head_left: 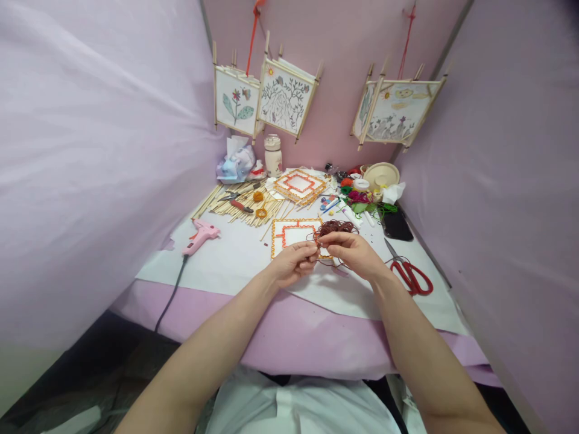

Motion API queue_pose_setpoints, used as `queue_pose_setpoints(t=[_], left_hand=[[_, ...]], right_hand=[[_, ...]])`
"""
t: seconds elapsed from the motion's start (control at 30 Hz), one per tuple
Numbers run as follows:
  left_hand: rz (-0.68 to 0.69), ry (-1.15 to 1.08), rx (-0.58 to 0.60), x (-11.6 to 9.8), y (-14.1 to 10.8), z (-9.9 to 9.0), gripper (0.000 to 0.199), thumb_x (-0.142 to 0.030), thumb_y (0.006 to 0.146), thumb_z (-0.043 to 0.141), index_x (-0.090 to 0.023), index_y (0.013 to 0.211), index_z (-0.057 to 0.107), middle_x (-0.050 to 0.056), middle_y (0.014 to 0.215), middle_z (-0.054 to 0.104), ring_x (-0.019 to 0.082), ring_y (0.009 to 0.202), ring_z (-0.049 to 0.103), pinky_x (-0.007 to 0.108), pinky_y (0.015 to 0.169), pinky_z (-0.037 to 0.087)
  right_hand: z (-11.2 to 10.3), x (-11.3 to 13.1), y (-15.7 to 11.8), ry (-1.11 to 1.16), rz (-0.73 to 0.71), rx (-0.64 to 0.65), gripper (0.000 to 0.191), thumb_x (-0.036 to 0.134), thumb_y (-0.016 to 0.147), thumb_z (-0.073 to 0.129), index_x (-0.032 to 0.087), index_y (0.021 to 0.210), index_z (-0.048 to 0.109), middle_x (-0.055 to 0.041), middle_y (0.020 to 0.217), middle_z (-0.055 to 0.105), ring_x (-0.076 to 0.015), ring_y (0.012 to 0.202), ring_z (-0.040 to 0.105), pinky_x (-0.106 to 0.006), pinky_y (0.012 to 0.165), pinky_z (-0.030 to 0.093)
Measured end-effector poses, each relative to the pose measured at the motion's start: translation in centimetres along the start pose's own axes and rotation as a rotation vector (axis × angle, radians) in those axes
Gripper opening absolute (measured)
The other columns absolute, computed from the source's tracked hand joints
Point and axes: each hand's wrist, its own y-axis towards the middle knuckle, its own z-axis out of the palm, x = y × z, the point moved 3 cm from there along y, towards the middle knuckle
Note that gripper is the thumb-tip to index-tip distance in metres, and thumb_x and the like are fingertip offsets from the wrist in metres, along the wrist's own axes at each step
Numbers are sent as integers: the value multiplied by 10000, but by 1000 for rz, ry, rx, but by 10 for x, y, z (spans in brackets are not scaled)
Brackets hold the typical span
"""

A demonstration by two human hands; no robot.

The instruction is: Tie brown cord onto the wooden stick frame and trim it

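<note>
Pinches brown cord [337, 227] between left hand [296, 264] and right hand [349, 248], fingertips of each drawn close together. From there, has cord's loose coil just beyond at one o'clock, frame [296, 228] at ten, glue gun [199, 237] at nine, scissors [411, 276] just past three.

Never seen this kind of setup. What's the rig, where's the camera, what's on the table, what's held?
No robot: each grip is a person's bare hand. The single picture comes from a camera on that person's head, looking forward and down. The left grip and right grip meet close together, apparently pinching dark brown cord; fine detail is too small to tell. Around them on the white-covered table: an orange-trimmed panel, pink glue gun at left, wooden sticks farther back, red-handled scissors and phone at right.
</note>
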Motion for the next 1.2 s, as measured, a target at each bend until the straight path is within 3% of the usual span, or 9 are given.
queue_pose_setpoints(t=[0.27,0.5,0.6,0.7,0.77,0.83,0.93,1.2], left_hand=[[-50,25,-28,2,0,-2,314,-294,689,766,-130,711,499,-44,629,456,-6,421,286,143,411,177],[-44,66,-11,7,1,0,314,-320,676,781,-117,704,543,-35,631,467,-1,437,287,155,423,156],[-36,225,-8,5,1,-1,319,-405,715,747,-114,762,624,-7,675,526,12,449,311,175,433,171],[-33,561,39,-3,-3,-2,318,-436,760,694,-130,844,707,23,708,590,55,496,414,195,471,273],[11,757,6,-14,-6,-5,313,-409,779,674,-153,948,735,38,765,631,84,542,471,208,509,333],[139,860,-113,-27,-9,-7,305,-376,794,656,-187,1020,736,49,871,655,102,607,512,211,550,371],[307,882,-223,-36,-10,-5,231,-332,786,664,-198,948,760,56,905,668,129,736,562,211,654,409],[129,789,-103,-7,-1,-5,190,-348,743,695,-164,747,745,27,728,675,130,670,541,233,637,366]], right_hand=[[8,7,-2,-41,-54,69,265,310,703,750,225,954,740,-35,962,687,-179,883,632,-304,786,490],[10,11,-3,-59,-103,52,139,315,738,724,193,802,704,-10,784,652,-145,743,594,-276,699,455],[5,14,-4,-111,-112,-10,171,358,758,700,190,763,672,-7,738,632,-142,696,561,-280,672,440],[-6,19,-5,-170,-112,-81,191,382,757,694,192,757,671,-13,754,641,-150,712,557,-289,693,440],[-11,20,-6,-194,-94,-82,208,394,748,700,188,757,673,-18,764,648,-154,723,558,-291,698,438],[-13,20,-6,-195,-64,-52,219,402,741,706,186,763,672,-20,770,652,-155,725,557,-290,689,433],[-10,18,-7,-186,-27,5,212,397,747,701,189,767,669,-15,748,645,-150,697,548,-280,646,417],[2,12,-6,-235,-35,76,171,348,781,666,179,767,650,-15,710,630,-138,650,541,-270,597,412]])
